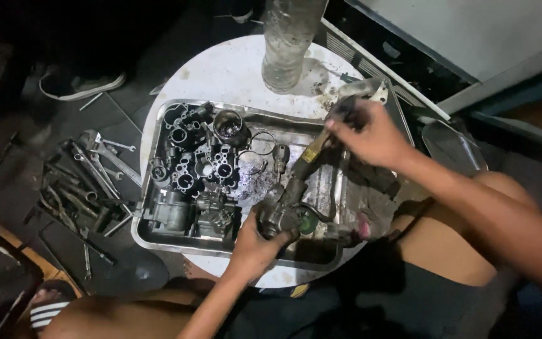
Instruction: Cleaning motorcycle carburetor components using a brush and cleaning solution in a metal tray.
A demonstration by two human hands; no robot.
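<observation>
Greasy metal fills the tray (158, 129) on the round table (233, 69). The left hand (255, 242) clamps a small engine part (280, 216) steady over it, while the right hand (371, 135) grips a screwdriver (305, 157) angled into it.
</observation>
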